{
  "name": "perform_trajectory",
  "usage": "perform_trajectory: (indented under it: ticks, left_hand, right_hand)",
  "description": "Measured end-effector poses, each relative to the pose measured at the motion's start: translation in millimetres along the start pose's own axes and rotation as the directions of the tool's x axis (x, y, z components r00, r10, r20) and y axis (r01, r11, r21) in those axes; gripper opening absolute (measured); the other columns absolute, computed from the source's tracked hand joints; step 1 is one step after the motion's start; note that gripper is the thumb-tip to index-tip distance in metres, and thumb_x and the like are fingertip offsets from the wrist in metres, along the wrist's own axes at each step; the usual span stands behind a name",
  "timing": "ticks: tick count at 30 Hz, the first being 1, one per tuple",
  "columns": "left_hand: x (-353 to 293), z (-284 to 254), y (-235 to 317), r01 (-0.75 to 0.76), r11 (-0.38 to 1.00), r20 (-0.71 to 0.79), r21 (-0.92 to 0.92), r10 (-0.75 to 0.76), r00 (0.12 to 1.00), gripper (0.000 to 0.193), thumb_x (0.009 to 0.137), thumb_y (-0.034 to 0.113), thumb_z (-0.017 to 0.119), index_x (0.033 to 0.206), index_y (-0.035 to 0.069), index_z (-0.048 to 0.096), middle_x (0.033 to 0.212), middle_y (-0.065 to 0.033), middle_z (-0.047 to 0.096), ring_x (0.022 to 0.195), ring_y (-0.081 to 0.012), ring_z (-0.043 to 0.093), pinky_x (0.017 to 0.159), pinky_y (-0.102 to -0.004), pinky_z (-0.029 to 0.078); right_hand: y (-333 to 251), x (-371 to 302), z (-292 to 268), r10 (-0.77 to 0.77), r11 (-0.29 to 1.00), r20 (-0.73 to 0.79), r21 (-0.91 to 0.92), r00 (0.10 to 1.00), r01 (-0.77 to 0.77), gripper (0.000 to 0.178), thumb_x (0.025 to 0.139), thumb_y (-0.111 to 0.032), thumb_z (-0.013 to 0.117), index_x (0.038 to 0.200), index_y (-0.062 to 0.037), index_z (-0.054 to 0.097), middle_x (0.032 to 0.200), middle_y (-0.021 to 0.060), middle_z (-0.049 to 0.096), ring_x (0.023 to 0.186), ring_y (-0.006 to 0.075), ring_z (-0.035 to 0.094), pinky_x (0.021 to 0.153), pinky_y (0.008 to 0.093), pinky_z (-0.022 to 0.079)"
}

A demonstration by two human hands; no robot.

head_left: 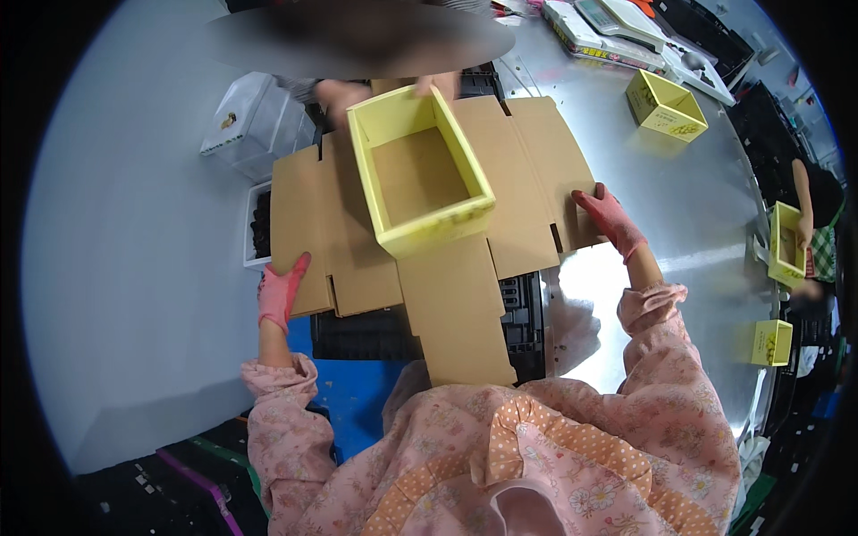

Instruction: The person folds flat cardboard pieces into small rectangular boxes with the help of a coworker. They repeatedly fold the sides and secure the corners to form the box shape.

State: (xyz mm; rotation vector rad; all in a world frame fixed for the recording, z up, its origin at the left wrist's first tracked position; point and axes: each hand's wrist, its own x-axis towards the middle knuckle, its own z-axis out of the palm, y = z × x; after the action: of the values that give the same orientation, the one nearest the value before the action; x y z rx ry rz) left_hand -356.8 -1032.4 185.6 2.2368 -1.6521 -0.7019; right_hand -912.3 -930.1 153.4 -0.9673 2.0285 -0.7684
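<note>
A flattened brown cardboard box blank [527,205] spreads out in front of me, its flaps reaching both sides and toward my body. My left hand [281,293], in a pink-red glove, grips its lower left edge. On the far right flap, my right hand [613,221] in a matching glove pinches the outer edge. A yellow open-topped box [438,221] is over the middle of the cardboard. Another person's hands [440,86] hold its far rim; whether it touches the cardboard I cannot tell.
Black crates [357,338] show under the cardboard. A metal table [617,152] lies to the right, carrying a yellow box [668,107] and a white scale [617,22]. White and clear bins [255,125] stand at the left by the wall. At far right, another person handles a yellow box [786,243].
</note>
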Motion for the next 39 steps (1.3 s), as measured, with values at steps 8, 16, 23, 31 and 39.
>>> perform_trajectory:
  ticks: [8, 16, 23, 31, 39]
  left_hand:
    - [-7, -24, 13, -0.066, 0.982, 0.021, 0.175, 0.063, 0.998, 0.082, 0.067, 0.057, 0.078, 0.12, 0.001, 0.054, 0.117, -0.0186, 0.063, 0.111, -0.0364, 0.058, 0.094, -0.0426, 0.047]
    - [-36, -39, 40, -0.077, 0.95, -0.13, 0.302, 0.122, 0.984, 0.075, 0.067, 0.05, 0.08, 0.118, 0.003, 0.052, 0.119, -0.0204, 0.051, 0.108, -0.039, 0.053, 0.09, -0.0483, 0.046]
    - [-45, -27, 58, -0.242, 0.964, -0.1, 0.113, 0.253, 0.962, 0.045, 0.077, 0.022, 0.074, 0.11, 0.0, 0.053, 0.11, -0.0186, 0.055, 0.102, -0.0373, 0.057, 0.085, -0.0457, 0.048]
    - [-67, 80, 109, -0.507, 0.796, 0.066, 0.332, 0.516, 0.854, 0.028, 0.089, 0.02, 0.057, 0.111, 0.004, 0.049, 0.125, -0.024, 0.051, 0.099, -0.0414, 0.061, 0.077, -0.0494, 0.053]
    - [-63, 67, 86, -0.323, 0.806, -0.084, 0.497, 0.414, 0.906, 0.059, 0.08, 0.052, 0.067, 0.115, 0.005, 0.054, 0.134, -0.0204, 0.046, 0.114, -0.0393, 0.05, 0.092, -0.0514, 0.045]
  right_hand:
    - [-5, -10, -11, 0.011, 1.0, 0.044, -0.016, 0.999, -0.01, 0.062, 0.086, -0.038, 0.062, 0.126, 0.0051, 0.043, 0.118, 0.022, 0.058, 0.106, 0.028, 0.058, 0.092, 0.0373, 0.047]
    - [-18, -25, -10, 0.068, 0.995, 0.039, -0.076, 0.997, -0.065, 0.056, 0.088, -0.035, 0.061, 0.125, 0.0046, 0.045, 0.115, 0.0198, 0.059, 0.101, 0.0242, 0.058, 0.088, 0.0345, 0.048]
    - [-36, -40, -30, 0.085, 0.986, -0.066, -0.141, 0.994, -0.093, 0.052, 0.084, -0.03, 0.067, 0.119, 0.0032, 0.048, 0.114, 0.0202, 0.061, 0.099, 0.0259, 0.062, 0.084, 0.0366, 0.05]
    - [-103, -66, 65, -0.521, 0.679, -0.098, -0.65, 0.848, 0.342, 0.032, 0.082, -0.019, 0.065, 0.108, -0.0061, 0.052, 0.106, 0.0168, 0.059, 0.094, 0.0364, 0.062, 0.077, 0.0465, 0.051]
    - [-60, -71, 112, -0.54, 0.828, -0.158, -0.275, 0.827, 0.489, 0.055, 0.087, -0.031, 0.066, 0.128, -0.0011, 0.046, 0.126, 0.0217, 0.05, 0.117, 0.039, 0.049, 0.099, 0.0452, 0.042]
